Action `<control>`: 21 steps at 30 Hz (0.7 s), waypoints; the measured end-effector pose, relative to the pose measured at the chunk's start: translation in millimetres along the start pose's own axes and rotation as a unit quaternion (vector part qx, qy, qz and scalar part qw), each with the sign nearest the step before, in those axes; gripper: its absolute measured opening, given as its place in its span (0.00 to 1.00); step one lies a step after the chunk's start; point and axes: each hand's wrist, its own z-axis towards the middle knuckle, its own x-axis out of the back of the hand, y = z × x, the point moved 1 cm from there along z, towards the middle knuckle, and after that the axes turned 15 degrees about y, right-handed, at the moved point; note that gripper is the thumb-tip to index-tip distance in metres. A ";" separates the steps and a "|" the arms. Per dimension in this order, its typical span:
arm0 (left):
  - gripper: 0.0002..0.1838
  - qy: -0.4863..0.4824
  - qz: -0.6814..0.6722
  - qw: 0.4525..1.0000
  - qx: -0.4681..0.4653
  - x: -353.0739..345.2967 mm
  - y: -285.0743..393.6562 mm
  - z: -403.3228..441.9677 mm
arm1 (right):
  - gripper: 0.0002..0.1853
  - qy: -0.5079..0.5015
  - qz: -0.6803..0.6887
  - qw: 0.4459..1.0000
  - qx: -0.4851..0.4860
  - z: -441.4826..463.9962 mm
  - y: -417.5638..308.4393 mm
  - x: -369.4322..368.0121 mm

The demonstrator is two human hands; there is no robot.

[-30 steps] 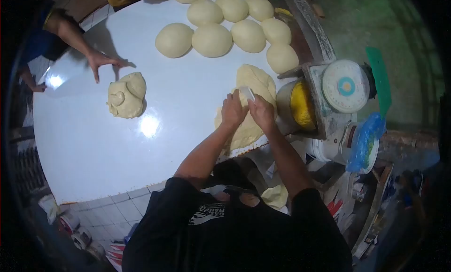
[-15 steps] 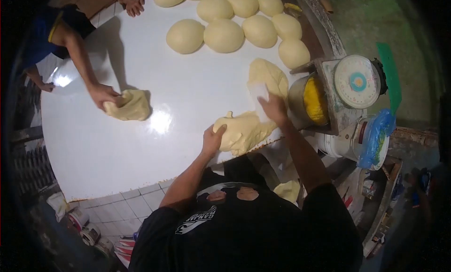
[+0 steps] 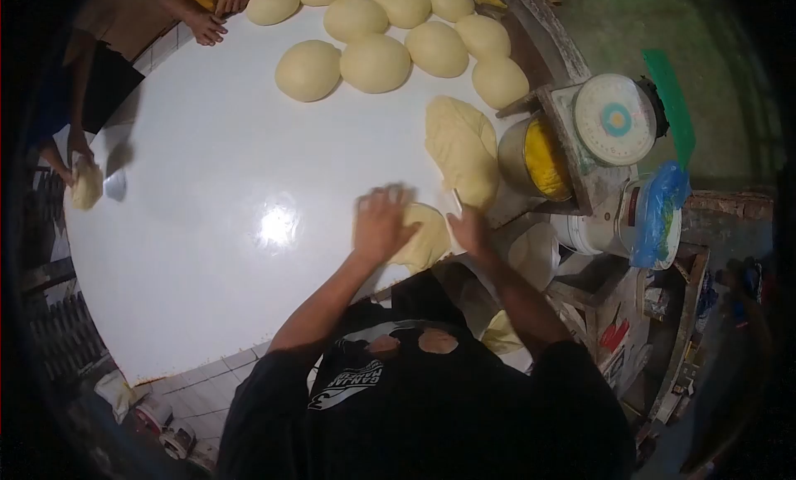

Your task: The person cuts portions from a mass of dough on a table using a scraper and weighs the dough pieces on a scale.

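Note:
My left hand (image 3: 383,225), a little blurred, lies with spread fingers on a pale yellow piece of dough (image 3: 424,241) near the table's front edge. In my right hand (image 3: 471,231) is a white dough scraper (image 3: 456,201), seen nearly edge-on. It stands between that piece and a larger lump of dough (image 3: 463,148) behind it. Part of the smaller piece is hidden under my left hand.
Several smooth dough balls (image 3: 375,63) sit at the back of the white table (image 3: 207,256). At right are a metal pot (image 3: 516,158) with yellow contents and a dial scale (image 3: 615,119). A co-worker's hands hold dough (image 3: 87,184) at far left; another person's hands (image 3: 207,28) rest at the back.
My left hand has gone from gripping the dough's side to lying over it. The scraper has come nearer and turned edge-on. The co-worker's dough has moved to the far left edge.

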 end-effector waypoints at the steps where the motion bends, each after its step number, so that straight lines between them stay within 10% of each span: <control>1: 0.37 0.028 -0.091 0.995 -0.022 -38.0 -3.7 -1.9 | 0.23 0.045 0.002 0.999 -0.027 -4.8 -8.6 -14.5; 5: 0.32 -0.062 -0.105 0.993 0.000 -58.8 -21.1 -27.7 | 0.22 0.033 0.002 0.996 -0.087 32.4 -7.1 -37.6; 9: 0.32 0.006 -0.073 0.997 0.012 -5.4 -79.7 -69.7 | 0.17 0.060 0.309 0.935 -0.163 12.7 -9.1 -1.3; 13: 0.40 -0.020 -0.192 0.974 0.122 5.4 -111.1 -98.1 | 0.17 0.052 0.188 0.978 -0.076 -88.2 -2.5 -45.6; 17: 0.46 0.007 -0.344 0.898 0.273 10.4 -76.6 -82.6 | 0.20 0.063 0.227 0.932 -0.276 -91.9 -55.9 -135.2; 19: 0.43 -0.017 -0.543 0.710 0.448 14.0 -79.3 -53.5 | 0.20 0.018 0.311 0.893 -0.325 -64.0 -73.5 -130.0; 21: 0.40 -0.063 -0.588 0.667 0.454 26.8 -73.3 -19.7 | 0.21 -0.082 0.449 0.829 -0.324 -31.6 -59.1 -83.3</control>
